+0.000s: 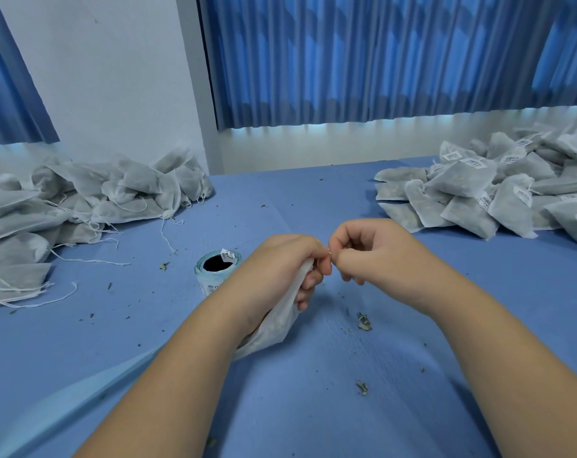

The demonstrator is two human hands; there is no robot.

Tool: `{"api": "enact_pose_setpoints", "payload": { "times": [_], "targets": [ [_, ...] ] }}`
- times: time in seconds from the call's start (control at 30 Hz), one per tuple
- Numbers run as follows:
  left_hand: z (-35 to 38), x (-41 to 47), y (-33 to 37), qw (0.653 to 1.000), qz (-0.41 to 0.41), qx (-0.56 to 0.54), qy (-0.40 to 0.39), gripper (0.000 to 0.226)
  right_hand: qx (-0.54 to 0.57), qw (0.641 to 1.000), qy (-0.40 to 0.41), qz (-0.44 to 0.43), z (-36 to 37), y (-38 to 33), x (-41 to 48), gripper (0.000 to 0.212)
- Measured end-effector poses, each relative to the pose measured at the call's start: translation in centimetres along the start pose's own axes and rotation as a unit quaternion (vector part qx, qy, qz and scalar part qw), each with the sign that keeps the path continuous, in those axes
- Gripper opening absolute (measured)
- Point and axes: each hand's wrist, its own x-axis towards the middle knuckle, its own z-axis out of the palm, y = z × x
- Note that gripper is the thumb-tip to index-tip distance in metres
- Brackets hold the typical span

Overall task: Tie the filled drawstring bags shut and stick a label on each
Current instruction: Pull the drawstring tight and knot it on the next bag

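— At the far left of the bench, is that the heap waiting for you?
— Yes, the untied bags, strings trailing loose. I see no labels on them.
— And the roll to its right?
— The label roll, standing on end just beside my left wrist, 1 label lifting at its rim.
— Where is the bag you're on?
— In my left hand, fingers curled round its gathered neck. The bag hangs with its long axis running from the neck down and back toward me, under that wrist.
— And the string?
— The drawstring shows as a tiny loop at the neck, between my 2 hands. My right hand pinches it, fingertips almost touching the left's.
— So what does the next move turn on?
— I'd judge the string leaves the neck to the right, so the right hand works that way while the left anchors. Whether a knot is formed, I can't tell; it's too small.
— Then the label?
— The roll is nearer my left hand; the labelled bags lie well apart, far right.
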Motion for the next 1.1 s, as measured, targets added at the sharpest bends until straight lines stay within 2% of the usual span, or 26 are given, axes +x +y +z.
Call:
{"api": "enact_pose_setpoints", "payload": {
  "times": [0.07,0.23,0.43,0.57,0.7,0.9,1.1],
  "targets": [
    [-0.1,-0.1,0.1,1.000,0.003,0.018,0.006,0.029,0.001,1.000,-0.005,0.002,-0.2,0.2,0.1,0.013],
    [-0.3,0.1,0.0,0.999,0.003,0.052,0.015,0.021,-0.004,1.000,-0.022,0.006,-0.5,0.6,0.1,0.007],
    [-0.5,0.4,-0.3,0.996,0.019,0.078,0.026,0.014,-0.038,0.998,-0.044,0.023,-0.7,0.8,0.1,0.008],
    [-0.7,0.5,-0.5,0.994,0.018,0.098,0.039,0.015,-0.069,0.997,-0.029,0.034,-0.6,1.1,0.1,0.003],
    [-0.8,0.6,-0.7,0.992,0.009,0.119,0.048,0.013,-0.084,0.996,-0.018,0.035,-0.5,1.1,0.2,0.008],
    [-0.6,0.7,-0.5,0.985,-0.001,0.162,0.056,0.026,-0.086,0.996,-0.009,0.035,-0.5,1.1,0.2,0.008],
    [-0.8,0.7,-0.6,0.985,0.023,0.156,0.069,0.017,-0.041,0.999,0.002,0.024,-0.6,1.0,0.3,0.009]
  ]
}}
